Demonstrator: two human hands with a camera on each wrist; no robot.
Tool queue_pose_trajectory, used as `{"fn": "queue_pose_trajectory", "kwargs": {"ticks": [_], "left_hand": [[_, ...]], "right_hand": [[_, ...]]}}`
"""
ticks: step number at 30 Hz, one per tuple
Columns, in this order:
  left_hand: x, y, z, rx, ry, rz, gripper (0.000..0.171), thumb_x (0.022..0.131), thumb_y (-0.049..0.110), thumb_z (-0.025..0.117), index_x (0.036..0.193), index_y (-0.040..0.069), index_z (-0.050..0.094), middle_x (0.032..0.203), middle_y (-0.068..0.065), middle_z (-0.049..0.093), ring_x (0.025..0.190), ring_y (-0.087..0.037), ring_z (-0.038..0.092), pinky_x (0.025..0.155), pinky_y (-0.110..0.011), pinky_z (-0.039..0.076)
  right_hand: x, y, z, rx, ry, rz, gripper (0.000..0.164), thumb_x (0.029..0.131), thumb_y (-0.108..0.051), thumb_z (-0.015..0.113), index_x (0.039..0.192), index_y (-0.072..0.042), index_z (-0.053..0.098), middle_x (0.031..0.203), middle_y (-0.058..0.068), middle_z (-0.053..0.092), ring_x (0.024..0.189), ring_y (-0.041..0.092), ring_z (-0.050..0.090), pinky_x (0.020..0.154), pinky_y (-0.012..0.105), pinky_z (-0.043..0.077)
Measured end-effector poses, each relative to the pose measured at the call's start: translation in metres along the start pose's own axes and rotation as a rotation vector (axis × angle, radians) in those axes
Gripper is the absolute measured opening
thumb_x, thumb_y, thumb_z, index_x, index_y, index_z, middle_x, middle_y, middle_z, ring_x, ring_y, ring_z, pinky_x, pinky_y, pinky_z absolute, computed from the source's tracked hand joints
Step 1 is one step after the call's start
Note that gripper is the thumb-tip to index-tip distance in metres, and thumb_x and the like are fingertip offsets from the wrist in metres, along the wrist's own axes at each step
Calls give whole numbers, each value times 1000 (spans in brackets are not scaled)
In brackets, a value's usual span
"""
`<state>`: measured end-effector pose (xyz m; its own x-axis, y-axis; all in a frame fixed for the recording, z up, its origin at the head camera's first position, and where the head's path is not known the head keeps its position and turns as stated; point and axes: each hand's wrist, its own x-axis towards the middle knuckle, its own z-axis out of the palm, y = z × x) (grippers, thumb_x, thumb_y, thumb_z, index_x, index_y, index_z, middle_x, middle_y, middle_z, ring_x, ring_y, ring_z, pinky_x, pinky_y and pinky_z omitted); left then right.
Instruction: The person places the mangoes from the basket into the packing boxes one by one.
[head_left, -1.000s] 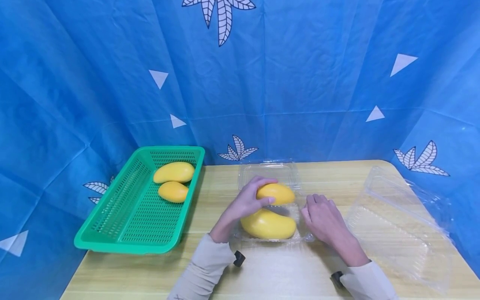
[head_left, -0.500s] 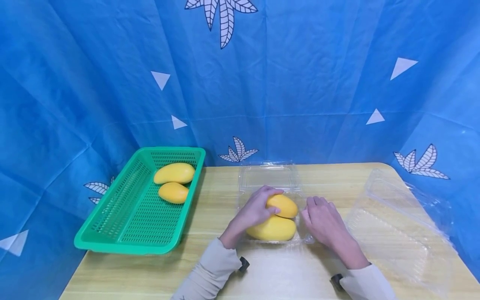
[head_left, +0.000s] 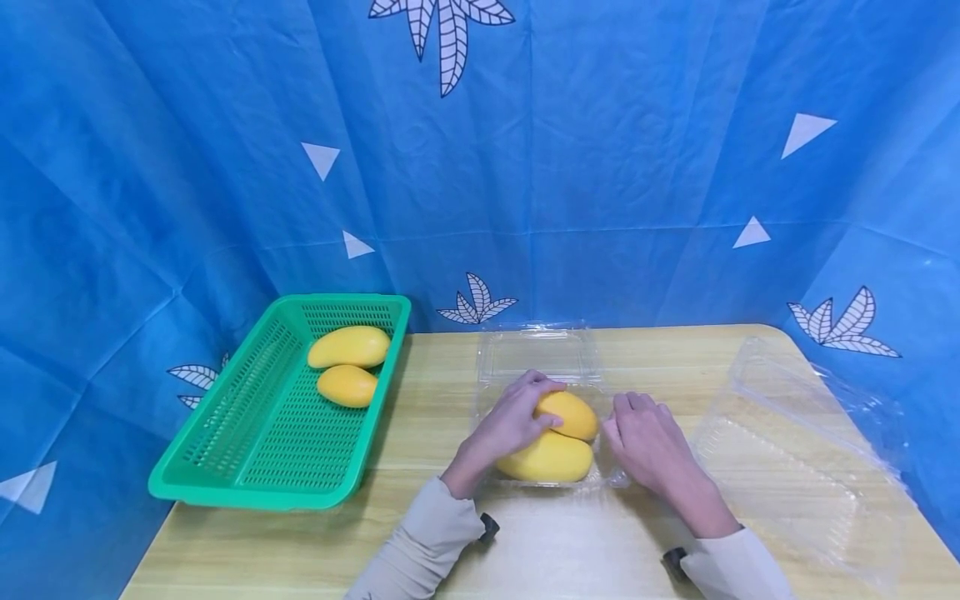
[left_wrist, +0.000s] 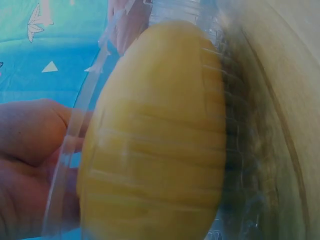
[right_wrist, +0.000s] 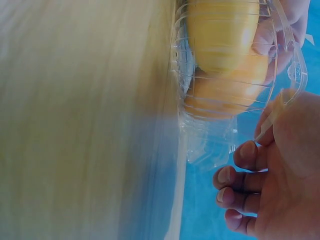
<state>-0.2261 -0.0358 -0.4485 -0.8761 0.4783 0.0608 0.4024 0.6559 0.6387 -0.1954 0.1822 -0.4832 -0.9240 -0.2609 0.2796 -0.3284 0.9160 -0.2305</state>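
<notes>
Farther mango [head_left: 574, 418] lies in left hand's [head_left: 516, 421] thumb-and-finger grip; right hand [head_left: 649, 442] pinches container rim [right_wrist: 299, 70].

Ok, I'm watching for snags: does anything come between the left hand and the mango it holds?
Nothing visible does: the left hand grips the mango directly. The clear lid lies open beyond them, out of the way.

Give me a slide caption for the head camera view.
Left hand grips one of two mangoes in an open clear clamshell; right hand pinches its edge.
</notes>
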Motion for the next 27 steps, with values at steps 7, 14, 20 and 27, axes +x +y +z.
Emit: {"fn": "queue_pose_trajectory", "kwargs": {"ticks": [7,14,20,27], "left_hand": [[0,-2,1,3,10,-28,47,82,14,73,127,14,60,127,-1,58,119,-23,51,101,-40,39],[1,-2,1,45,17,-41,46,82,14,73,126,14,62,128,-1,57,119,-23,50,102,-40,39],[1,-1,-1,78,48,-47,45,79,13,76,123,14,64,124,-1,57,117,-22,51,100,-38,41],[0,-1,-2,64,54,-51,40,81,12,74,120,15,65,127,0,60,123,-20,50,103,-35,39]], "right_hand": [[0,0,1,-5,8,-6,20,91,-17,46,72,-14,43,68,2,41,68,22,42,62,36,37],[0,0,0,-9,16,-8,20,91,-17,46,72,-13,43,69,2,42,69,23,44,62,37,38],[0,0,0,-8,13,-8,20,92,-18,46,72,-14,43,69,3,43,70,23,44,62,36,38],[0,0,0,-10,3,-5,20,92,-18,44,72,-14,43,69,2,42,69,22,43,61,35,37]]}}
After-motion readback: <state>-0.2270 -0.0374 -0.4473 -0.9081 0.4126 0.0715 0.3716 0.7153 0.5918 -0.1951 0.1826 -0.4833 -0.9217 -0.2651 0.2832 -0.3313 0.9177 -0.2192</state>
